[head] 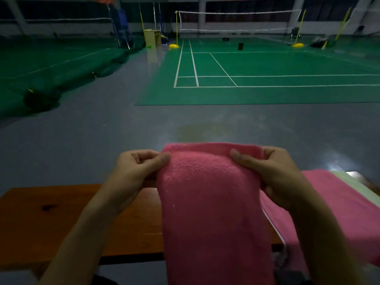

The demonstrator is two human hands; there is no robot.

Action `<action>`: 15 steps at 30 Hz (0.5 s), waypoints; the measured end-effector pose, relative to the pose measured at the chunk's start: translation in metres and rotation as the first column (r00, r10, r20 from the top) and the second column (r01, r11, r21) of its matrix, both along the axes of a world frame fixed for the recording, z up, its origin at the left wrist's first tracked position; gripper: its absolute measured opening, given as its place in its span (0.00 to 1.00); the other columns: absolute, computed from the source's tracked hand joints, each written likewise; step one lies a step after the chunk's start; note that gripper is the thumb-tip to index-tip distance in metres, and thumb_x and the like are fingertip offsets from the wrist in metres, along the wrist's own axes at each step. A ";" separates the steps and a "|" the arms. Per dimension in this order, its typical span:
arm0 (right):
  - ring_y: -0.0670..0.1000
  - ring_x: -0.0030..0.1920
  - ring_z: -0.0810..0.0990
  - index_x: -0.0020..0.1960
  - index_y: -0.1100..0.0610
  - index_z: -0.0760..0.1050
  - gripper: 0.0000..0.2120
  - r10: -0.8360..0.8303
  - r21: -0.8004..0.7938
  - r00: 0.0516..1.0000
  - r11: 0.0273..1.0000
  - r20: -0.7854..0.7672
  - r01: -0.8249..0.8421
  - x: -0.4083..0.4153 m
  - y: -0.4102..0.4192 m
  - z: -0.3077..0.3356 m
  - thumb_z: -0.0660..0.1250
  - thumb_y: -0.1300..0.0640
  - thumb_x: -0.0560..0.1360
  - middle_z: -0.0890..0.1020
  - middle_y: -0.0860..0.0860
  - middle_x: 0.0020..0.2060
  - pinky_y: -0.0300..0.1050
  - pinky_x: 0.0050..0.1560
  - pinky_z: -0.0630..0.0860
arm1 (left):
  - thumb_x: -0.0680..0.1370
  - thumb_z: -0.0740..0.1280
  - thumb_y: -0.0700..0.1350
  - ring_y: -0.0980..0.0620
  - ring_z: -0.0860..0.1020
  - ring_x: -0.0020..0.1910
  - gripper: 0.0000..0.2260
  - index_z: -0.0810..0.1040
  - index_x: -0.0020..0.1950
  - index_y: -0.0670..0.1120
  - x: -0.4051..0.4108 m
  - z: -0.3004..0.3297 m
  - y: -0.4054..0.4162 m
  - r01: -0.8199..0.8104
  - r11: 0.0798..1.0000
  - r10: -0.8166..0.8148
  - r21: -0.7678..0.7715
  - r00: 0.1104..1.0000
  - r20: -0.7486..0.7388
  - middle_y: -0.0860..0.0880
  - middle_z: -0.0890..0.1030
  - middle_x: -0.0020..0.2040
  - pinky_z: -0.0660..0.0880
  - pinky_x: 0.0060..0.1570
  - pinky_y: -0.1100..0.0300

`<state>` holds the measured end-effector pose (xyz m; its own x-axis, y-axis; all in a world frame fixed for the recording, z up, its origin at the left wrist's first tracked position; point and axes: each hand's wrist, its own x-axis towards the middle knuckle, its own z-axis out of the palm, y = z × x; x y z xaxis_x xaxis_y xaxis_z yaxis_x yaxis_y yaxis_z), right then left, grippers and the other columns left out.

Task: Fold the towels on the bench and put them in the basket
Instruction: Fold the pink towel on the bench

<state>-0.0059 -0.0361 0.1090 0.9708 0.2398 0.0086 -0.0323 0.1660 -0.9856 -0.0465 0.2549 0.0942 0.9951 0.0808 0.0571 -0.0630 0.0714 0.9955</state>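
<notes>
Pink towel (211, 202) is held up over a wooden bench (51, 219), its top edge pinched by the left hand (135, 171) and right hand (273, 173).

More pink cloth (339, 206) is spread on the bench at right, beside a badminton court (267, 66).

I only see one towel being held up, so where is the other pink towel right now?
In the head view, the other pink towel lies flat on the right end of the wooden bench, behind the right hand, with a pale green cloth at its far edge.
</notes>
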 end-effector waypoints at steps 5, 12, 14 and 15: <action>0.56 0.40 0.85 0.50 0.65 0.86 0.11 -0.015 -0.214 0.996 0.977 -0.087 -0.005 0.044 0.004 -0.081 0.80 0.63 0.70 0.87 0.62 0.43 0.50 0.41 0.82 | 0.76 0.76 0.42 0.50 0.84 0.38 0.08 0.84 0.51 0.39 0.035 -0.067 0.005 -0.043 0.983 0.061 0.178 0.994 -0.093 0.42 0.87 0.43 0.82 0.37 0.57; 0.53 0.44 0.87 0.52 0.61 0.85 0.08 -0.114 -0.408 0.993 0.907 -0.009 0.101 0.095 0.021 -0.139 0.76 0.67 0.74 0.88 0.56 0.45 0.48 0.43 0.83 | 0.82 0.71 0.41 0.52 0.84 0.39 0.05 0.81 0.52 0.39 0.088 -0.122 0.007 -0.152 0.949 0.178 0.277 0.981 -0.071 0.44 0.86 0.43 0.81 0.35 0.59; 0.49 0.44 0.87 0.55 0.60 0.86 0.10 -0.135 -0.440 0.990 0.887 0.035 0.137 0.106 0.025 -0.148 0.77 0.64 0.74 0.88 0.52 0.45 0.44 0.42 0.82 | 0.82 0.70 0.41 0.51 0.83 0.39 0.06 0.80 0.53 0.38 0.101 -0.131 0.006 -0.177 0.945 0.205 0.275 0.976 -0.077 0.44 0.84 0.44 0.81 0.34 0.59; 0.49 0.44 0.87 0.55 0.60 0.86 0.10 -0.143 -0.449 0.988 0.880 0.054 0.152 0.112 0.028 -0.152 0.77 0.64 0.74 0.88 0.50 0.45 0.43 0.41 0.82 | 0.83 0.70 0.42 0.51 0.83 0.39 0.06 0.80 0.53 0.39 0.108 -0.137 0.006 -0.185 0.945 0.215 0.271 0.973 -0.085 0.45 0.84 0.44 0.81 0.33 0.59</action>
